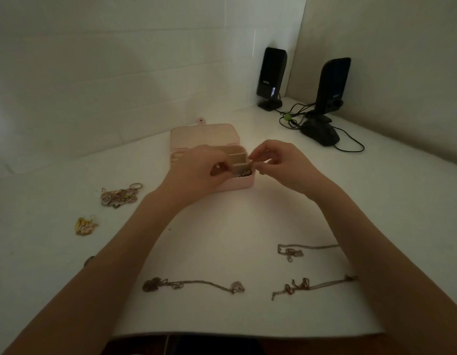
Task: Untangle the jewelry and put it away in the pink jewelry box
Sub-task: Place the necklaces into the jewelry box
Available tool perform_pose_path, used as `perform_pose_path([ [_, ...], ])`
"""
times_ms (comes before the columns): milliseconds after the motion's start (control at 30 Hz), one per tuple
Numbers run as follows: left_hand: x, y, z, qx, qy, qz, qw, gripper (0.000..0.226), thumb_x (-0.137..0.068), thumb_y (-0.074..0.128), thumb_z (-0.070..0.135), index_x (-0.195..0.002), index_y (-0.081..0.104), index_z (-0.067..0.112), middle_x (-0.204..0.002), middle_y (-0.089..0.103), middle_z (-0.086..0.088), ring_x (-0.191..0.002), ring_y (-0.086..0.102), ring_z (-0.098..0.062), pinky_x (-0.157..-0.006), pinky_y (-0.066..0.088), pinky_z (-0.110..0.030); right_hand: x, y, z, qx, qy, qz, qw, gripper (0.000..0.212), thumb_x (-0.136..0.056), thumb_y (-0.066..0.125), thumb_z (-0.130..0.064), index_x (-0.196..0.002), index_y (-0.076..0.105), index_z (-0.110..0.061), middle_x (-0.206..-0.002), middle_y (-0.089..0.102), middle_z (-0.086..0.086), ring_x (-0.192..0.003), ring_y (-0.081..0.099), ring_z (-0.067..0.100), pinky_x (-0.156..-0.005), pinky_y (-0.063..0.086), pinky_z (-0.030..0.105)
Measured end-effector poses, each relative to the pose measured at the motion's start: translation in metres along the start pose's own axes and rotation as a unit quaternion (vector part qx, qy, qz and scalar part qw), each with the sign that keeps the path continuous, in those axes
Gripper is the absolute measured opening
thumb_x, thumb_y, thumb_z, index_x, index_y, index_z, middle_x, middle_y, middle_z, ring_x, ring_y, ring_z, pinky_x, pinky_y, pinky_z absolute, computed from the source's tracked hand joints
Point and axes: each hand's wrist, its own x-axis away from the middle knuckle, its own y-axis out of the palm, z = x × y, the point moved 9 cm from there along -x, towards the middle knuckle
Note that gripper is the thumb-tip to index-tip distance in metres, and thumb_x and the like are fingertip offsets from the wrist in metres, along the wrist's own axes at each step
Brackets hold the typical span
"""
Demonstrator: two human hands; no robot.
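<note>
The pink jewelry box stands open at the table's middle, its lid folded back. A dark chain lies bunched in its front right compartment. My left hand hovers over the box with its fingers curled at the beige dividers; whether it holds anything is unclear. My right hand pinches thumb and forefinger at the box's right edge, just above the chain. A tangled pile with rings and a gold cluster lie to the left. Three necklaces lie near me.
Two black speakers, a black mouse and their cables occupy the back right corner. White walls close the back and right. A small round object peeks out beside my left forearm. The table's front edge is close.
</note>
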Motion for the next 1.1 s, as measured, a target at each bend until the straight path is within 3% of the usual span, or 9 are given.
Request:
perform_pose_path([
  [67, 0.004, 0.002, 0.028, 0.043, 0.035, -0.009, 0.998, 0.011, -0.074, 0.076, 0.022, -0.081, 0.071, 0.015, -0.072, 0.056, 0.015, -0.066, 0.047, -0.002, -0.065, 0.036, -0.006, 0.012, -0.012, 0.006, -0.027, 0.017, 0.001, 0.999, 0.015, -0.085, 0.067, -0.016, -0.099, 0.066, -0.013, -0.089, 0.071, -0.001, -0.074, 0.065, 0.011, -0.068, 0.05, 0.016],
  [233, 0.025, 0.047, 0.091, 0.134, 0.095, -0.186, 0.969, 0.027, -0.073, 0.072, 0.043, -0.095, 0.071, 0.027, -0.092, 0.065, 0.017, -0.084, 0.057, 0.001, -0.072, 0.046, -0.013, 0.049, -0.033, 0.029, -0.032, 0.058, -0.016, 0.998, 0.01, -0.086, 0.066, -0.018, -0.095, 0.067, -0.014, -0.084, 0.071, -0.002, -0.067, 0.063, -0.002, -0.062, 0.049, 0.008],
  [367, 0.042, 0.077, 0.12, 0.114, 0.159, -0.256, 0.947, 0.033, -0.077, 0.071, 0.041, -0.107, 0.071, 0.026, -0.114, 0.064, 0.01, -0.103, 0.049, 0.002, -0.089, 0.031, -0.007, 0.074, -0.044, 0.048, -0.032, 0.092, -0.011, 0.995, 0.012, -0.085, 0.067, -0.019, -0.095, 0.067, -0.011, -0.085, 0.072, 0.004, -0.066, 0.063, -0.003, -0.062, 0.049, 0.007],
  [500, 0.045, 0.078, 0.123, 0.151, 0.185, -0.244, 0.94, 0.023, -0.079, 0.072, 0.032, -0.099, 0.074, 0.023, -0.108, 0.069, 0.006, -0.098, 0.052, 0.0, -0.087, 0.036, -0.007, 0.092, -0.058, 0.058, -0.026, 0.117, -0.009, 0.993, 0.013, -0.087, 0.064, -0.022, -0.096, 0.067, -0.013, -0.085, 0.071, 0.0, -0.066, 0.063, -0.004, -0.061, 0.046, 0.007],
  [600, 0.042, 0.074, 0.116, 0.167, 0.174, -0.226, 0.944, 0.016, -0.076, 0.072, 0.02, -0.091, 0.076, 0.018, -0.098, 0.073, 0.004, -0.092, 0.056, -0.001, -0.081, 0.041, -0.007, 0.104, -0.073, 0.072, 0.022, 0.15, -0.008, 0.988, 0.012, -0.088, 0.063, -0.03, -0.093, 0.068, -0.02, -0.087, 0.072, -0.004, -0.077, 0.066, 0.004, -0.072, 0.05, 0.015],
  [700, 0.033, 0.066, 0.095, 0.146, 0.133, -0.195, 0.961, 0.016, -0.075, 0.072, 0.008, -0.088, 0.076, 0.017, -0.091, 0.074, 0.003, -0.082, 0.059, -0.001, -0.072, 0.042, -0.005, 0.118, -0.076, 0.078, 0.045, 0.162, -0.073, 0.983, 0.011, -0.087, 0.062, -0.033, -0.095, 0.069, -0.03, -0.096, 0.07, -0.011, -0.085, 0.063, -0.003, -0.074, 0.042, 0.012],
  [833, 0.026, 0.057, 0.078, 0.103, 0.119, -0.161, 0.974, 0.015, -0.078, 0.069, 0.006, -0.087, 0.077, 0.013, -0.083, 0.074, 0.002, -0.073, 0.062, -0.007, -0.068, 0.048, -0.013, 0.132, -0.068, 0.076, 0.108, 0.138, -0.164, 0.971, 0.022, -0.08, 0.071, -0.028, -0.101, 0.065, -0.033, -0.101, 0.056, -0.01, -0.082, 0.05, -0.009, -0.072, 0.035, 0.002],
  [1000, 0.024, 0.058, 0.072, 0.08, 0.118, -0.147, 0.979, 0.019, -0.077, 0.066, 0.005, -0.086, 0.076, 0.017, -0.082, 0.073, 0.006, -0.071, 0.059, -0.003, -0.07, 0.048, -0.018, 0.122, -0.062, 0.073, 0.153, 0.097, -0.115, 0.977, 0.013, -0.077, 0.075, -0.026, -0.081, 0.064, -0.031, -0.092, 0.051, -0.011, -0.075, 0.046, 0.0, -0.068, 0.036, 0.007],
  [1100, 0.025, 0.06, 0.074, 0.078, 0.122, -0.146, 0.979, 0.019, -0.079, 0.065, 0.005, -0.088, 0.075, 0.018, -0.083, 0.072, 0.007, -0.07, 0.056, 0.0, -0.068, 0.045, -0.012, 0.12, -0.061, 0.071, 0.151, 0.072, -0.089, 0.982, 0.012, -0.076, 0.075, -0.025, -0.076, 0.064, -0.029, -0.089, 0.053, -0.007, -0.07, 0.046, 0.003, -0.066, 0.037, 0.011],
])
